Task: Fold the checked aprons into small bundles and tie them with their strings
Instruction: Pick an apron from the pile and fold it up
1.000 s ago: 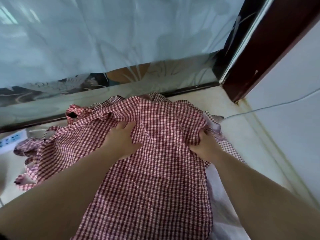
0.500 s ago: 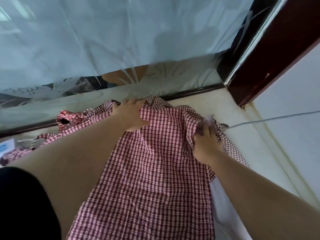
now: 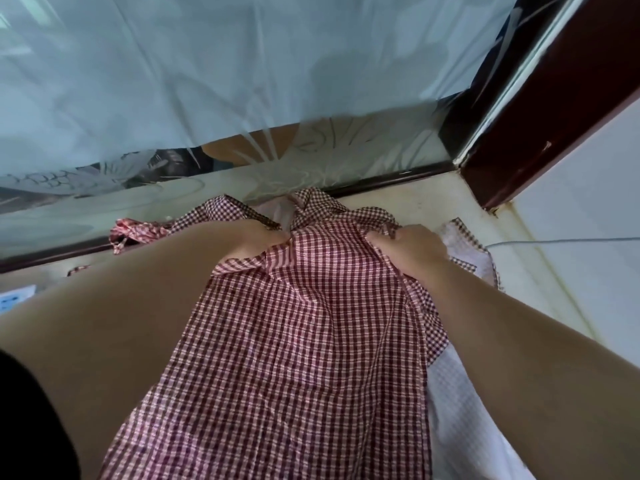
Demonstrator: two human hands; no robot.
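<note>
We see the checked apron [image 3: 311, 341] lying lengthwise down the middle of a cream ledge [image 3: 433, 202], its near end running out of the bottom of the view and its far end bunched close to the dark rail [image 3: 391, 180] at the foot of the frosted glass [image 3: 242, 81]. The left hand [image 3: 256, 240] grips the far left corner, fingers curled into a fold of the cloth. The right hand [image 3: 408, 251] grips the far right corner, fingers bent tight round a gathered ridge of fabric. Between the two hands the top edge is crumpled; below them the apron lies fairly flat, with long creases.

Under the apron's right edge a white cloth [image 3: 460, 393] shows, reaching towards the white wall [image 3: 588, 271]. To the left, beyond our forearm, a second checked piece [image 3: 138, 233] lies rumpled against the rail. Room is tight at the far side, where glass and rail close it off, and at the right, where the dark red frame [image 3: 554, 116] and the wall form a corner. A thin cable [image 3: 554, 241] runs along the wall just beyond the right hand. A socket strip [image 3: 14, 299] sits at the far left edge, and a black sleeve [image 3: 27, 410] fills the lower left corner
</note>
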